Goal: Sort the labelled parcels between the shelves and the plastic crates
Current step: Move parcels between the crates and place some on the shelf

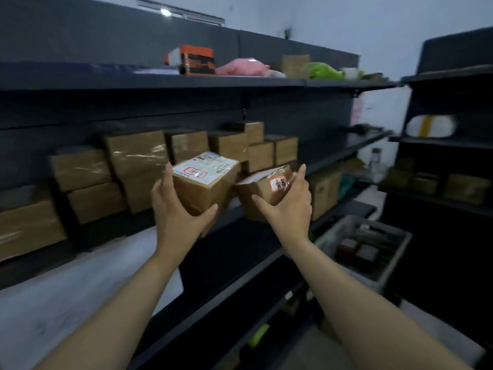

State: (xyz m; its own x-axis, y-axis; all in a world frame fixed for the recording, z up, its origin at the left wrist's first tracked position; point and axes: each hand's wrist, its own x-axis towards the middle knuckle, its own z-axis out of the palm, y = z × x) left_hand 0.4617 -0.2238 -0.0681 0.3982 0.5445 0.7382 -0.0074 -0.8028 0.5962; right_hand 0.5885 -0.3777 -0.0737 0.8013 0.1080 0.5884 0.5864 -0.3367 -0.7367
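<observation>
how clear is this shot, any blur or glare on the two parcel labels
Head view: dim, and the ceiling lamp flares at top; the wide-angle lens bends the shelf edge; the left parcel has a fairly sharp label, while the right parcel has one that is washed out and smeared; the crate at right is soft.

Handwriting is carried by a red-edged sticker [197, 174] on the left parcel [205, 193] and a second sticker [280, 184] on the right parcel [250, 189]; none can be read.

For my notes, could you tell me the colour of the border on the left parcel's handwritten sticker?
Red, around a white sticker; head view.
</observation>
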